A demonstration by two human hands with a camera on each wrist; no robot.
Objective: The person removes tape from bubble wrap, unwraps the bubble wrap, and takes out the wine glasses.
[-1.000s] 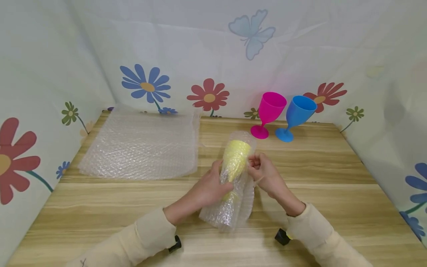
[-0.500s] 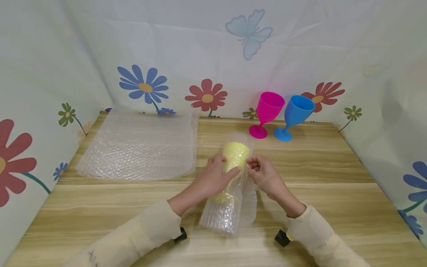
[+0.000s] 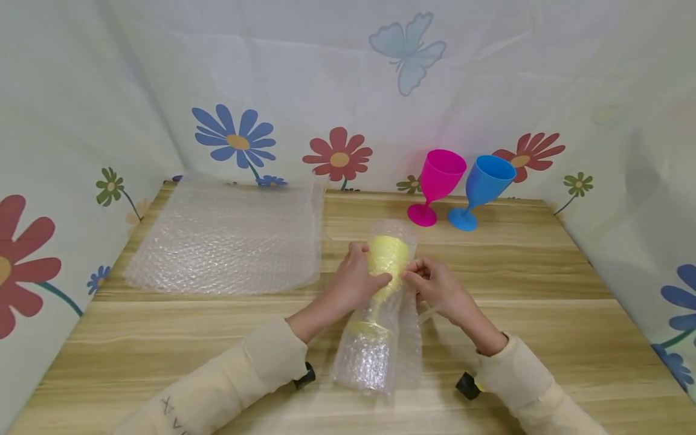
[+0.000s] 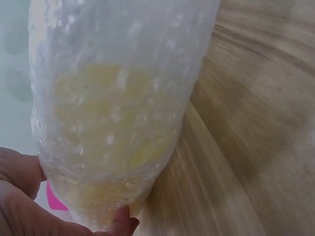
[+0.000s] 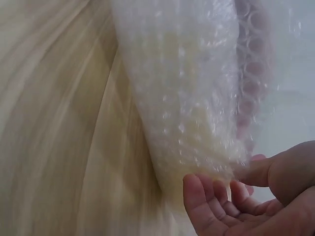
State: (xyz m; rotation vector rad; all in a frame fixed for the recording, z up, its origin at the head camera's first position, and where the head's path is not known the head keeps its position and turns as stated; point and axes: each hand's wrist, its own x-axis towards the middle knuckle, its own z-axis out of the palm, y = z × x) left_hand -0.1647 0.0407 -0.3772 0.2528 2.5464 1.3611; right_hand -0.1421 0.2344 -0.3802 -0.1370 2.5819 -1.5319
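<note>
A yellow goblet [image 3: 387, 257] lies inside a roll of clear bubble wrap [image 3: 365, 362] at the middle of the table, its rim end pointing away from me. My left hand [image 3: 353, 281] grips the roll from the left, with the thumb across its top. On the right side, my right hand [image 3: 441, 287] pinches the wrap near the goblet's bowl between thumb and fingers. In the right wrist view the thumb and fingertips [image 5: 194, 189] meet at the wrap [image 5: 182, 98]. A pale translucent strip [image 3: 429, 314] hangs below the right hand; its kind is unclear.
Flat bubble wrap sheets [image 3: 234, 241] cover the table's back left. A pink goblet [image 3: 441, 175] and a blue goblet [image 3: 487, 181] stand upright at the back right, close to the flowered cloth wall [image 3: 293, 78]. Cloth also encloses both sides of the wooden table [image 3: 217, 338].
The wrapped goblet has shifted slightly toward me. My left hand has slid up the roll, its thumb now lying over the bowl. The right hand keeps its pinch and has moved slightly right.
</note>
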